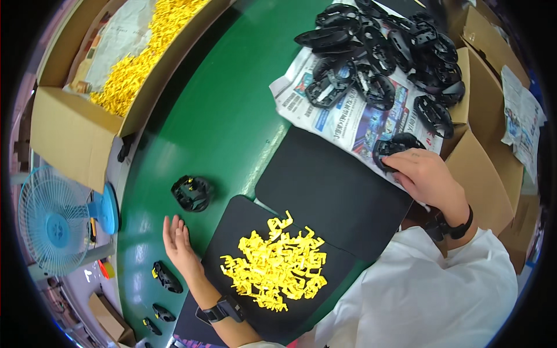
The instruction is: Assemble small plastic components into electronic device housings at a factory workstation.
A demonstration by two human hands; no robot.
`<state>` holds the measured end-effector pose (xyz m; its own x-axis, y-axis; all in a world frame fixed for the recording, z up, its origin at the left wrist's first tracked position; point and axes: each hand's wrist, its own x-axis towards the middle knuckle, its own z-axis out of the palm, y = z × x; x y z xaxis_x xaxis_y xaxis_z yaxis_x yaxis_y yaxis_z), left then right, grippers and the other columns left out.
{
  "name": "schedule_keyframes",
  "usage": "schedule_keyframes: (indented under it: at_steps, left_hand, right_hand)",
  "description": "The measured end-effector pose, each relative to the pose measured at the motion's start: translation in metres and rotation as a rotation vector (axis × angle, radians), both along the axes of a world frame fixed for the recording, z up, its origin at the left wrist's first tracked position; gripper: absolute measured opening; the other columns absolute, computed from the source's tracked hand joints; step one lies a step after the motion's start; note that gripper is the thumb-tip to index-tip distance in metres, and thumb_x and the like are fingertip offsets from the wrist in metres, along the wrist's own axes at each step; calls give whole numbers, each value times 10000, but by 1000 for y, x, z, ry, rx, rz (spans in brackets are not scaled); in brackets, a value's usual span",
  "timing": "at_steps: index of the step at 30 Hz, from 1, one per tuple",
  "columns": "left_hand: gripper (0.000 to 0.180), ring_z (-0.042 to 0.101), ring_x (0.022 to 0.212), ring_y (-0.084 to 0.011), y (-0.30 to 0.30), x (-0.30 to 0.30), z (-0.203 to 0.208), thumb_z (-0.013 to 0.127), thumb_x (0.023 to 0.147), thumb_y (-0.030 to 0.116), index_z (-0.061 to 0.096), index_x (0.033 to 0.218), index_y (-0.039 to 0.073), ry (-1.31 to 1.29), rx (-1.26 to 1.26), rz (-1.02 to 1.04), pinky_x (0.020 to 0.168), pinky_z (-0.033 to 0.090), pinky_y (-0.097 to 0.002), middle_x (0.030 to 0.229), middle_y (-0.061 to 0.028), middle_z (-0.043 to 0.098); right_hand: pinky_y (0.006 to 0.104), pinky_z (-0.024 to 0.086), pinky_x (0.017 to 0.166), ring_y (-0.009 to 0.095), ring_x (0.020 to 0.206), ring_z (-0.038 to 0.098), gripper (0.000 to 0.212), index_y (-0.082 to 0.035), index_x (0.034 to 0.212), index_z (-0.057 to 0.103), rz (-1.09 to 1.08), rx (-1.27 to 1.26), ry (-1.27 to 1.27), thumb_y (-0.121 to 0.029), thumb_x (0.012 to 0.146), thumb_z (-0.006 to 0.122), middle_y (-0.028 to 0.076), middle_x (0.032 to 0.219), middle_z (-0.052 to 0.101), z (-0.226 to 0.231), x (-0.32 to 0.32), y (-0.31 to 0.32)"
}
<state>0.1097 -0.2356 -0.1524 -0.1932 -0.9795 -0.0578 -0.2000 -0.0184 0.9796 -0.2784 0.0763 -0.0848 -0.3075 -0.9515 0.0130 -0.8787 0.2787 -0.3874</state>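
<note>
My right hand (426,177) grips the edge of a black plastic shell (400,145), shaped like a computer mouse housing, on the newspaper. Its thumb and fingers close on the near end of the shell. My left hand (180,246) is open over the green surface, its fingers stretched out and holding nothing. Just beyond it lies a black shell (192,194) with a small yellow part in it. Between my arms, a heap of small yellow plastic clips (275,264) rests on a black mat (223,238).
Many black shells (377,49) are piled on newspaper (342,124) at the far right, beside open cardboard boxes (484,168). A carton (75,130) of yellow clips stands far left, above a blue fan (55,223). Several shells with yellow parts (167,277) line the green surface (174,139).
</note>
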Motion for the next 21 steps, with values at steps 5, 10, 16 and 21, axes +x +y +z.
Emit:
schedule_keyframes:
  at_steps: [5, 10, 16, 21]
  left_hand:
    - [505, 489, 1245, -298, 9, -23, 19, 653, 860, 125, 502, 1331, 21, -443, -413, -82, 1040, 392, -380, 1372, -165, 487]
    - [564, 486, 1217, -363, 18, -70, 40, 807, 710, 210, 585, 1208, 66, -802, -689, -494, 1036, 385, -419, 1371, -190, 462]
    - [322, 546, 1092, -347, 5, -57, 14, 789, 727, 113, 527, 881, 7, -717, -666, -218, 873, 472, -410, 1212, -185, 508]
    - [248, 595, 981, -203, -2, -17, 0, 572, 937, 143, 558, 1129, -13, 61, -198, 200, 857, 470, -306, 1177, -129, 555]
  right_hand:
    - [377, 495, 768, 331, 895, 627, 436, -46, 1217, 598, -71, -149, -216, -11, 783, 585, 152, 1028, 659, 29, 20, -24]
    - [334, 478, 708, 285, 762, 598, 455, 5, 1225, 573, 82, -407, -347, -20, 772, 596, 152, 938, 636, 30, 37, -23]
    - [297, 492, 657, 211, 734, 615, 549, -23, 1223, 577, 150, -559, -520, -147, 738, 803, 105, 977, 654, 22, 65, -37]
    - [289, 512, 762, 188, 844, 645, 564, -31, 1255, 562, 159, -421, -816, -100, 736, 770, 109, 1056, 644, 23, 85, -56]
